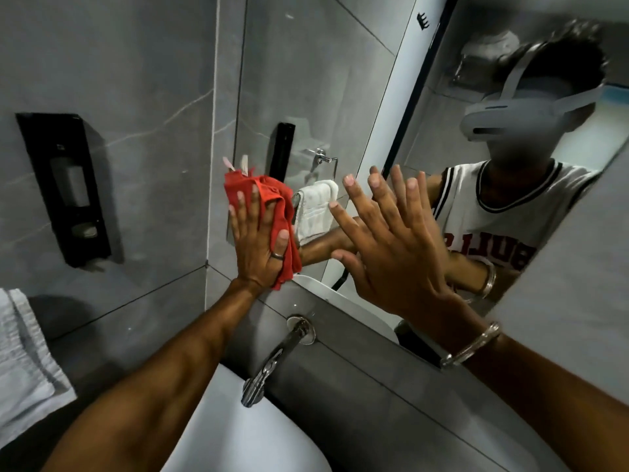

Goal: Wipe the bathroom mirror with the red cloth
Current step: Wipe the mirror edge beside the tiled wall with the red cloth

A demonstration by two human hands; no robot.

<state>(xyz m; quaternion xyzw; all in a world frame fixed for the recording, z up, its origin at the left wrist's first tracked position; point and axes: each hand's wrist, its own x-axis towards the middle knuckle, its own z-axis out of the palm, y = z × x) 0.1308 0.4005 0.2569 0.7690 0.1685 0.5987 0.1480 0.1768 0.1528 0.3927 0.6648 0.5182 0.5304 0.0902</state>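
The bathroom mirror fills the wall ahead, tilted in view, and reflects a person with a headset. My left hand presses the crumpled red cloth flat against the mirror's lower left corner, fingers spread over it. My right hand lies flat on the glass to the right, fingers apart, holding nothing; a metal bangle circles its wrist.
A chrome tap juts from the grey ledge over a white basin below my arms. A black dispenser hangs on the left tiled wall. A white towel hangs at the far left.
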